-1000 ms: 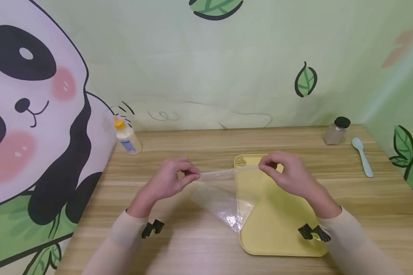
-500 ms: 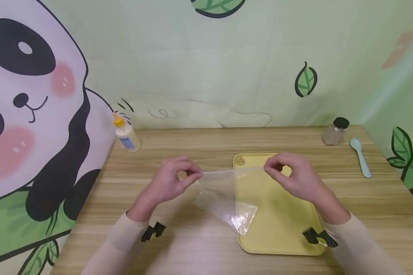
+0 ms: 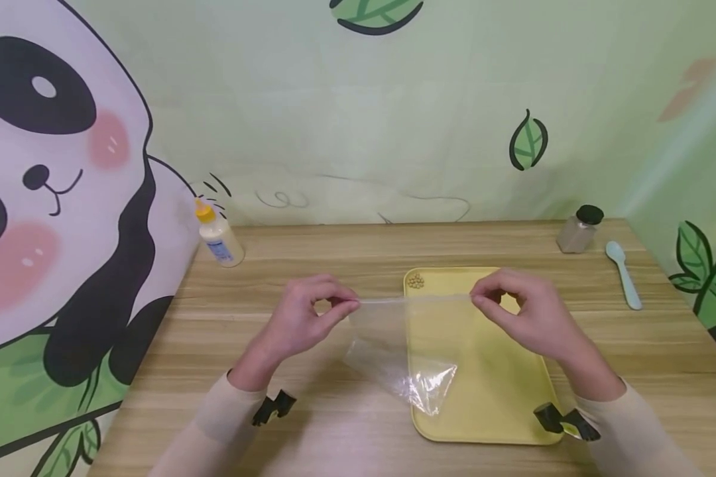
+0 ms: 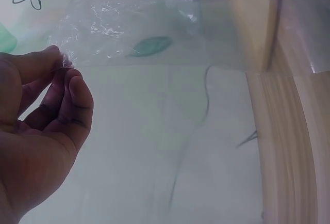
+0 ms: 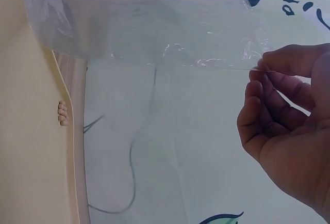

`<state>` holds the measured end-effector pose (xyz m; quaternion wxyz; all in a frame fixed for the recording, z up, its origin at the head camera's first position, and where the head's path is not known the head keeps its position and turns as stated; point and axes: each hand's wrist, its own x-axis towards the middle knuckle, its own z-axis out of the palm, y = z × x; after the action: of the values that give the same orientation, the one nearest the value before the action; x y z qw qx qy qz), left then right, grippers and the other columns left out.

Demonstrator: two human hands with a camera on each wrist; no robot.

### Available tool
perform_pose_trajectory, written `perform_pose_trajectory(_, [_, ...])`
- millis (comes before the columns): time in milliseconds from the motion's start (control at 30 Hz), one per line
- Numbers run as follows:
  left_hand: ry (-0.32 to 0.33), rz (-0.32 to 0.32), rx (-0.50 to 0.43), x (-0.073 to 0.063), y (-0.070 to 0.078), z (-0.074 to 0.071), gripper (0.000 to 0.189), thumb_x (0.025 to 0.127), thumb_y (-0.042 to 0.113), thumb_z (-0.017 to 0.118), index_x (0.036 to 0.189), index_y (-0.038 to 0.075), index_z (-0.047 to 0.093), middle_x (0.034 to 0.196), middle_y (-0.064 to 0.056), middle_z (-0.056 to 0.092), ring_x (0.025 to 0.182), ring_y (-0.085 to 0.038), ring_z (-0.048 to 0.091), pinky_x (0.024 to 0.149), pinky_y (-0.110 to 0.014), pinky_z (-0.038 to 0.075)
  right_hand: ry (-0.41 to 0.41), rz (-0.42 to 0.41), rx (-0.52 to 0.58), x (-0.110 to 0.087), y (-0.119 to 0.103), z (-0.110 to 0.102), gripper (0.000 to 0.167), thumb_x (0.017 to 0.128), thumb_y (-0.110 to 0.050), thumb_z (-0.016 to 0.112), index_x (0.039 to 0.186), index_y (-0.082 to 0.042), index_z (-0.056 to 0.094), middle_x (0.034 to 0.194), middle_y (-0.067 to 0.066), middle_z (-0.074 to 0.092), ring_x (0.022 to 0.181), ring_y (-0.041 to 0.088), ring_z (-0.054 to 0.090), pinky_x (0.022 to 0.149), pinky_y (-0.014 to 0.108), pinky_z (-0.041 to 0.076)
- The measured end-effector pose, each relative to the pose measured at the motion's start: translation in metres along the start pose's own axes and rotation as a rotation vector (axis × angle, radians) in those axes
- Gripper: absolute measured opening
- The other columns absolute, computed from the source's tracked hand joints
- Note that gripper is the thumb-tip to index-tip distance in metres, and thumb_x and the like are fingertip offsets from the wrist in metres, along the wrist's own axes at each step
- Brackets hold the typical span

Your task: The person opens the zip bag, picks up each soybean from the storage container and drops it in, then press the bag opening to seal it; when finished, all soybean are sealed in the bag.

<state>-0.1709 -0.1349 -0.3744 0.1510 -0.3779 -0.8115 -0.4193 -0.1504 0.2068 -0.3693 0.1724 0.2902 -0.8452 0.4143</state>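
Note:
A clear plastic bag (image 3: pixel 382 341) hangs between both hands, its top edge pulled straight. My left hand (image 3: pixel 304 315) pinches the bag's upper left corner between thumb and fingers; the left wrist view shows that hand (image 4: pixel 49 110) at the edge of the film. At the upper right corner, my right hand (image 3: pixel 528 315) pinches the same edge, and in the right wrist view its fingertips (image 5: pixel 263 64) meet on the film. The bag's lower part slants down over the left side of a yellow tray (image 3: pixel 483 397), creased and shiny near the bottom.
A small cluster of beige pellets (image 3: pixel 416 281) sits in the tray's far left corner. A yellow-capped bottle (image 3: pixel 221 242) stands at the back left. At the back right are a black-lidded jar (image 3: pixel 579 232) and a pale blue spoon (image 3: pixel 625 278). A painted wall (image 3: pixel 364 132) rises behind the table.
Both hands have shifted slightly right, the right hand farther, so the bag's top edge is stretched wider. The lower end of the bag has swung right over the tray.

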Motion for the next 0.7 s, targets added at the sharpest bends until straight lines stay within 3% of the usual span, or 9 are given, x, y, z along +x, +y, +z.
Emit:
perform_pose_trajectory(367, [0.032, 0.026, -0.017, 0.0003, 0.0046, 0.0012, 0.005, 0.085, 0.004, 0.072, 0.087, 0.008, 0.075, 0.081, -0.001, 0.071, 0.071, -0.008, 0.063, 0.063, -0.021, 0.054, -0.026, 0.016, 0.073, -0.0001, -0.0015, -0.003, 0.024, 0.082, 0.006, 0.072, 0.092, -0.016, 0.07, 0.082, -0.006, 0.065, 0.074, 0.006, 0.056, 0.063, 0.017, 0.048])
perform_pose_trajectory(700, [0.051, 0.05, -0.014, 0.0013, 0.0033, 0.0042, 0.006, 0.084, 0.001, 0.073, 0.086, 0.006, 0.074, 0.08, -0.002, 0.071, 0.07, -0.009, 0.062, 0.063, -0.021, 0.054, -0.055, -0.011, 0.044, 0.0052, -0.0017, -0.0036, 0.019, 0.082, 0.003, 0.073, 0.091, -0.013, 0.071, 0.081, -0.008, 0.065, 0.072, 0.005, 0.055, 0.061, 0.018, 0.048])
